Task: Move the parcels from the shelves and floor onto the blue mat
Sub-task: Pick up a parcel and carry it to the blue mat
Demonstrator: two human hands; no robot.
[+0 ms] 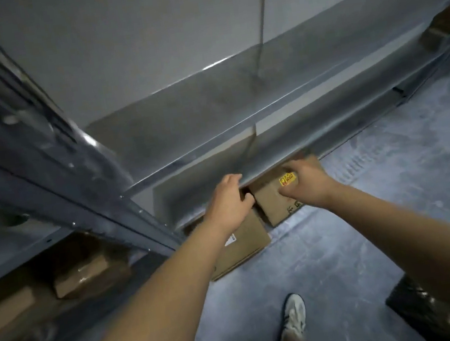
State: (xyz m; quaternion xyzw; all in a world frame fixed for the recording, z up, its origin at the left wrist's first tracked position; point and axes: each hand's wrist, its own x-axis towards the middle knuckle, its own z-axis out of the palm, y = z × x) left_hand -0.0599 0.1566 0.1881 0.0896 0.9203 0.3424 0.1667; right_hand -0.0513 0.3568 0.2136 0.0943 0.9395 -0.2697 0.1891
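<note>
Two brown cardboard parcels lie low down under the edge of a grey metal shelf (211, 120). My right hand (304, 180) grips the top of the smaller parcel (276, 206), which carries a yellow and red sticker (287, 180). My left hand (229, 201) rests curled on the back edge of the larger flat parcel (245, 242), just under the shelf lip. Whether it grips that parcel is hard to tell. The blue mat is not in view.
A steel shelf upright (52, 165) runs diagonally at the left. More cardboard parcels (85, 273) sit on a lower shelf at bottom left, one (443, 24) at far right. A dark box (428, 312) stands at bottom right. My shoe (293, 316) is on the grey floor.
</note>
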